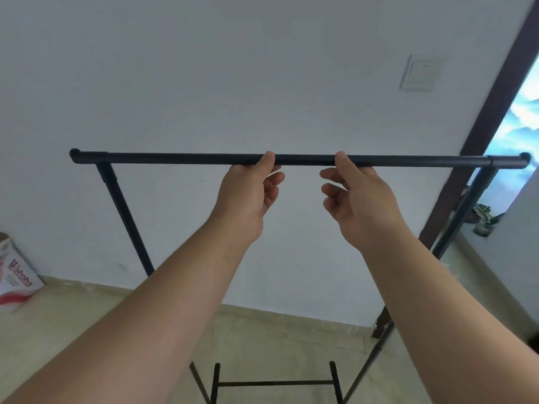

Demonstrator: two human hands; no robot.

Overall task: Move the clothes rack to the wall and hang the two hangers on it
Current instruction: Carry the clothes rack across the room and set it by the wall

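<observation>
Both hands are up at the clothes rack (297, 159), which stands just in front of the wall (204, 68). The left hand (248, 196) and right hand (361, 199) sit side by side at the middle of the top bar, thumbs pressed to it, the other fingers curled loose below, not clamped round. The move looks close to done. No hangers in view, so both are left to hang. Left of the rack, a carton (14, 275) on the floor; right of it, a door frame (490, 112), crowding that end.
</observation>
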